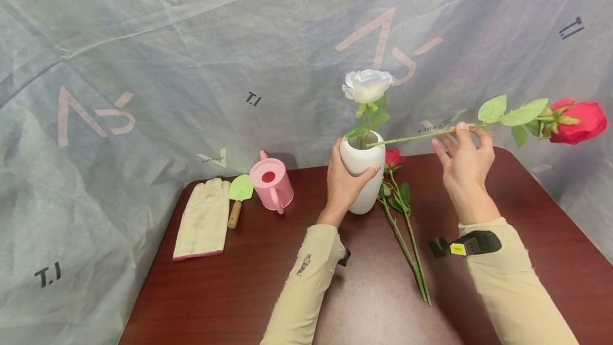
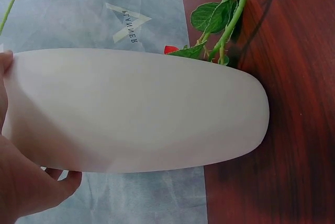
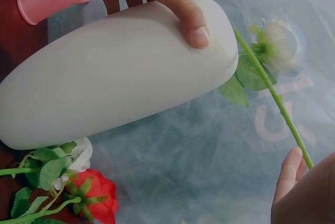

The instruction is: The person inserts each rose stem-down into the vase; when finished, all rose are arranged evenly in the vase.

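Observation:
A white vase (image 1: 366,177) stands upright on the table, and my left hand (image 1: 346,185) grips it round its upper part, thumb across the front. One white rose (image 1: 367,87) rises out of its mouth. My right hand (image 1: 469,166) pinches the stem of a red rose (image 1: 577,120) that lies nearly level, bloom to the right. The stem's cut end (image 1: 373,145) is at the vase's mouth; in the right wrist view the stem (image 3: 275,96) meets the rim. Only part of the left hand (image 2: 31,182) shows in the left wrist view.
Right of the vase lie a second red rose (image 1: 394,157) and a white rose (image 3: 81,155), stems toward me. A pink watering can (image 1: 272,182), a small green trowel (image 1: 241,188) and cream gloves (image 1: 203,220) lie to the left. A grey sheet (image 1: 268,57) hangs behind the table.

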Demonstrator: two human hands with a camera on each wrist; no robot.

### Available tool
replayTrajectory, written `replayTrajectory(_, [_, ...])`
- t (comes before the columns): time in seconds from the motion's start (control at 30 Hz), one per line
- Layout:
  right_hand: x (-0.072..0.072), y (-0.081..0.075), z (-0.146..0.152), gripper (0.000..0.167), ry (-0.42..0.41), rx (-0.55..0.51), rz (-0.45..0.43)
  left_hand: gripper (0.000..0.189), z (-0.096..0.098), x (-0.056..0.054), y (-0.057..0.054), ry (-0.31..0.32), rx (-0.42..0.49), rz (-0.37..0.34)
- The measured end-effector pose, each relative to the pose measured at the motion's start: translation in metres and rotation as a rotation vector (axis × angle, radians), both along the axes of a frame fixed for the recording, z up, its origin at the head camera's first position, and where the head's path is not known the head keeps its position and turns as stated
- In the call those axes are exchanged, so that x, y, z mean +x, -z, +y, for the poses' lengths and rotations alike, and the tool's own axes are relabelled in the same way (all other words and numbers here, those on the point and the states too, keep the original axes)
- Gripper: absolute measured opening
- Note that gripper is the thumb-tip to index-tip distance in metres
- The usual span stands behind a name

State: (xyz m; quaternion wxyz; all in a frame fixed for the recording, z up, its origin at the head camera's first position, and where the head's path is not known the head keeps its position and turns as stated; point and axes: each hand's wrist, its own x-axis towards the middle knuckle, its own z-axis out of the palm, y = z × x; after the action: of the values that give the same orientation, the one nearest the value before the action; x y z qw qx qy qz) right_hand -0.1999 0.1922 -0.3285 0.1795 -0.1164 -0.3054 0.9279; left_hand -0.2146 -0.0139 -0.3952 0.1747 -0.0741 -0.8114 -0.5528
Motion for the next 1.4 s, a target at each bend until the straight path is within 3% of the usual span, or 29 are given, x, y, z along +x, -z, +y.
replayTrajectory(0.27, [-0.011,-0.007,-0.01,0.034,0.034,0.066,0.018,0.093,-0.001,0.0,0.0,0.01,0.005,0.001])
replayTrajectory(0.67, [-0.022,-0.018,-0.033,0.024,0.113,0.219,0.072,0.094,-0.001,-0.001,0.001,0.01,0.002,0.01])
replayTrajectory(1.13, [-0.034,-0.012,-0.06,0.014,0.176,0.503,0.189,0.094,0.0,-0.002,0.0,0.004,-0.01,0.015])
replayTrajectory(1.4, [-0.037,-0.009,-0.07,0.013,0.152,0.63,0.17,0.093,0.0,-0.002,0.0,0.006,-0.012,0.014])
